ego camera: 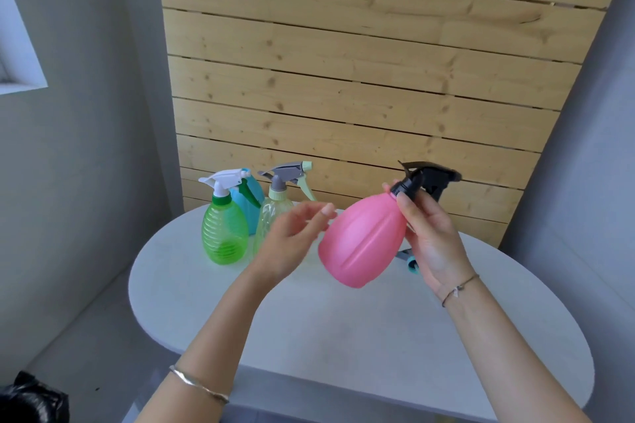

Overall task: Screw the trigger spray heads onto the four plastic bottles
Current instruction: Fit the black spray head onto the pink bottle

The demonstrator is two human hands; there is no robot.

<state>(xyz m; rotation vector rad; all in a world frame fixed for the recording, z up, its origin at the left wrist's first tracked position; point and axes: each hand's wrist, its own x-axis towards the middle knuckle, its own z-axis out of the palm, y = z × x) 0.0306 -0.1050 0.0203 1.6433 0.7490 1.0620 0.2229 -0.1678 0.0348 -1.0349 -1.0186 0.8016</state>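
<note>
Head view: a white oval table fills the lower middle of the frame, its near edge curving across the bottom and its far edge meeting a pale wooden slat wall. Grey walls close in at the left and right of the frame.

The right hand, right of centre, is closed around the neck of a pink bottle, thumb and fingers wrapped at the collar of a black trigger spray head that sits on the bottle's mouth. The bottle is held tilted in the air above the table, its base pointing to the lower left. The left hand is blurred, fingers spread loosely and holding nothing, just beside the bottle's left flank; whether a fingertip touches it cannot be told.

In the middle left, near the far rim, stand three bottles close together: a green ribbed bottle with a white spray head, a blue bottle behind it, and a pale yellow-green bottle with a grey spray head. A small blue-and-grey part lies on the table, mostly hidden behind the right hand.

The near half of the tabletop is bare. A black bag sits in the lower left corner. No writing or label can be read on any bottle.
</note>
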